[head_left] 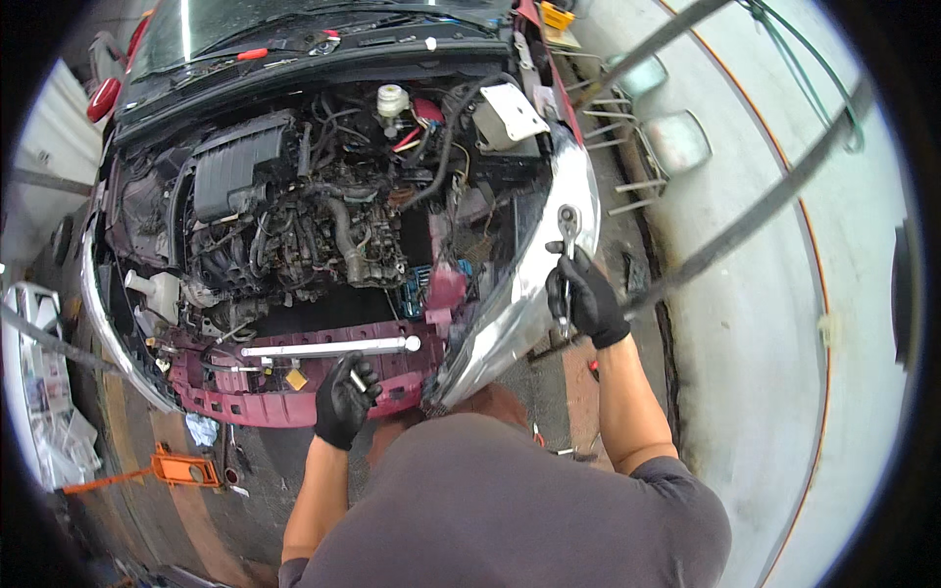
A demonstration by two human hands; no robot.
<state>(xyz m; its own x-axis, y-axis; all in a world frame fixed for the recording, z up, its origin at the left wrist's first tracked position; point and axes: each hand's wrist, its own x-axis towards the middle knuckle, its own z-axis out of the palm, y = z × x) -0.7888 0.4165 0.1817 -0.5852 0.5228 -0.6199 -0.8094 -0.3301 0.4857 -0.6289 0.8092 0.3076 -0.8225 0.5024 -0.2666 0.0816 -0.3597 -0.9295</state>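
Observation:
My right hand [590,299], in a black glove, is wrapped around the handle of a chrome ratchet wrench [569,220], its round head pointing away from me above the foil-covered right fender. In my left hand [343,404], also gloved in black, the fingers are curled around a small silver metal cylinder [359,381] that looks like a socket; part of it is hidden. Just beyond that hand, a long silver bar [328,347] with a rounded end lies across the maroon front panel [304,400] of the car. The exposed engine [294,235] fills the open bay ahead.
A blue tool set [431,284] sits in the bay's right side. A yellow piece [296,379] rests on the front panel. An orange floor jack [186,468] stands at lower left. Dark slanting bars [755,211] cross the right side, before stools [676,144] and a pale wall.

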